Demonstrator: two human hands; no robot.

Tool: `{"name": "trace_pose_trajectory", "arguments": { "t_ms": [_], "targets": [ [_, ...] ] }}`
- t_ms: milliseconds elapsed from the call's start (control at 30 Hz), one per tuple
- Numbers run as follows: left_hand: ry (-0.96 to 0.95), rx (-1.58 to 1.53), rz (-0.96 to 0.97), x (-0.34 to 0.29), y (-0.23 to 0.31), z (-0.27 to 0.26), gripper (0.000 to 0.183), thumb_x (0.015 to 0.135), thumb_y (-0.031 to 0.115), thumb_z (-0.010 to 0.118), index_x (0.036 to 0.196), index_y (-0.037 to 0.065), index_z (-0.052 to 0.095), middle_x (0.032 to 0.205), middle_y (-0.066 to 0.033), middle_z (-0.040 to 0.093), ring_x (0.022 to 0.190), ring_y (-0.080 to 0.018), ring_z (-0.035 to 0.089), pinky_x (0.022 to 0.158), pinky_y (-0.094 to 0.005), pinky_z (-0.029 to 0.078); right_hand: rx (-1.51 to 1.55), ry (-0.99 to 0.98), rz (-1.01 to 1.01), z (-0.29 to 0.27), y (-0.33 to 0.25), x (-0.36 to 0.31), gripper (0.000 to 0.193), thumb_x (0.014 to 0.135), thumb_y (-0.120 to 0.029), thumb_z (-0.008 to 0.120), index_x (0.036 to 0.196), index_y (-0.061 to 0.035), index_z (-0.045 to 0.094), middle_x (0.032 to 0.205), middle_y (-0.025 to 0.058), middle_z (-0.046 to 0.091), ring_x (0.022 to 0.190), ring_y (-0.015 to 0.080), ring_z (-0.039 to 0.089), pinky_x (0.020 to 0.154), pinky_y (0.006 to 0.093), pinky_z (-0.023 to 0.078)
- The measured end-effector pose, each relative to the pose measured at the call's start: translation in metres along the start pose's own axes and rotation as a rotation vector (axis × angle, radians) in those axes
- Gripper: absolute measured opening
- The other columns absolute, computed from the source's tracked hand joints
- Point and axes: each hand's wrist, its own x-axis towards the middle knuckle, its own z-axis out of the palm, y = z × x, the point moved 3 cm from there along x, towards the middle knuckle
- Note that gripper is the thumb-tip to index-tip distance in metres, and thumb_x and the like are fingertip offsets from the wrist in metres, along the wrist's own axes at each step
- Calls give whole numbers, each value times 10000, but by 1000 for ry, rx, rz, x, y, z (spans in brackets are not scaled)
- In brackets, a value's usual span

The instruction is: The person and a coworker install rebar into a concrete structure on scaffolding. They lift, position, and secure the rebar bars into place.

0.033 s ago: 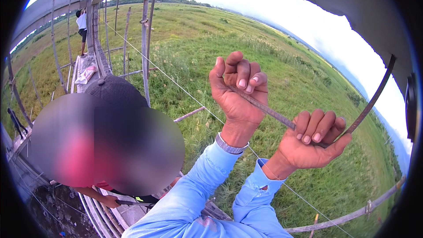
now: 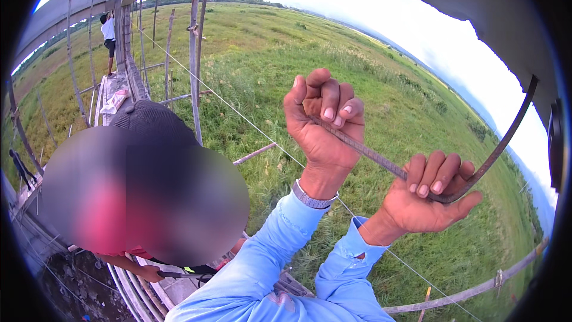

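Observation:
A ribbed steel rebar (image 2: 374, 156) comes down from the concrete overhead at the right, bends sharply at my right hand and runs up and left to my left hand. My left hand (image 2: 325, 134), palm towards me, has its fingers curled over the rebar's end. Lower and to the right, my right hand (image 2: 411, 210) wraps its fingers loosely around the bar just left of the bend, thumb stretched out to the right. Both arms wear light blue sleeves, and a watch (image 2: 311, 197) sits on my left wrist.
Close at my left is a co-worker in a dark cap (image 2: 156, 124), their hand (image 2: 149, 273) on a dark bar. Another person (image 2: 109, 34) stands on far scaffolding near a white bag (image 2: 114, 101). Poles (image 2: 195, 71), a taut string (image 2: 238, 120) and a curved rail (image 2: 459, 301) border a grassy field.
My right hand has shifted slightly right and its fingers have loosened a little, showing more of the rebar's bend. My left hand has barely moved.

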Motion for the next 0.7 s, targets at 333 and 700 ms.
{"name": "trace_pose_trajectory", "arguments": {
  "t_ms": [333,700],
  "targets": [
    [94,135,-2,30,10,-1,354,1117,263,440,1111,6,683,531,33,345,493,-72,307,436,-219,428,-24,19,-9,-2,4,20,426,1095,-381,480,962,7,594,605,10,416,435,86,336,348,258,301],
    [95,129,-150,43,10,2,329,1118,250,444,1134,8,665,529,34,308,476,-68,275,385,-210,344,-93,88,-70,6,5,15,321,1093,-289,479,889,-47,537,592,-9,360,441,83,326,363,257,300]
  ]
}}
